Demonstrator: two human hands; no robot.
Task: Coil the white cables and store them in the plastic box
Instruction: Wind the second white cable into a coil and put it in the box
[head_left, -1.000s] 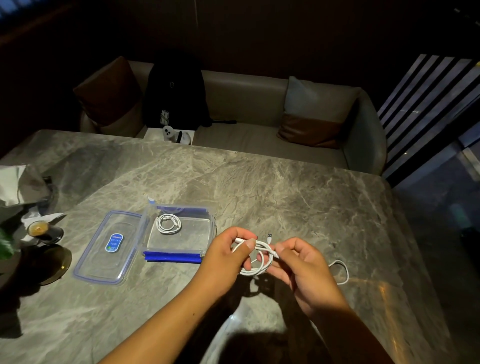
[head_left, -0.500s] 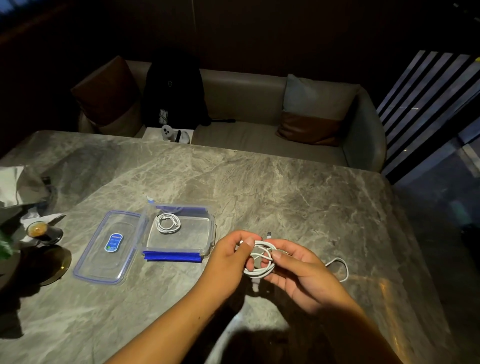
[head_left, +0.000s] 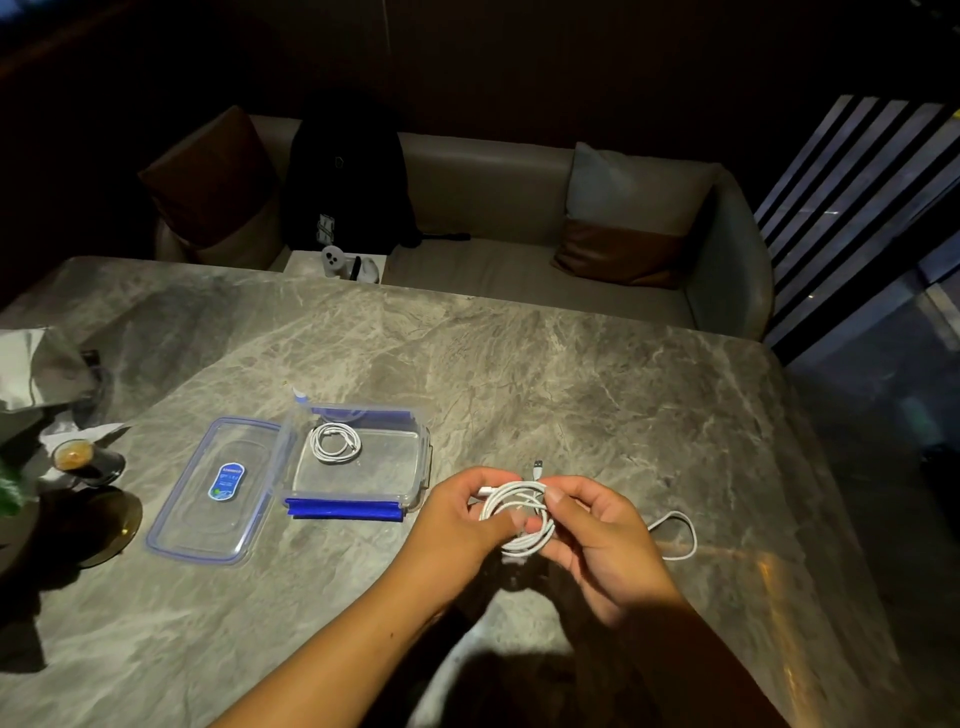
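Observation:
A partly coiled white cable (head_left: 522, 514) is held above the table between my left hand (head_left: 457, 525) and my right hand (head_left: 597, 540), both pinching its loops. Its plug tip (head_left: 538, 466) sticks up behind the coil, and a loose end (head_left: 680, 535) trails on the table to the right of my right hand. The clear plastic box (head_left: 415, 457) with blue clips stands open to the left of my hands. A second coiled white cable (head_left: 335, 441) lies inside it at the back left. The box's lid (head_left: 218, 493) lies flat beside it on the left.
The marble table (head_left: 571, 395) ends at the right near a dark drop. At the far left stand a small glass of drink (head_left: 78, 460), a dark round plate (head_left: 109, 525) and crumpled paper (head_left: 31, 364). A sofa with cushions and a black backpack (head_left: 348, 176) sits behind.
The coil has grown tighter as my right hand wound more cable onto it. The loose end on the table has shortened slightly. The box and lid have not moved.

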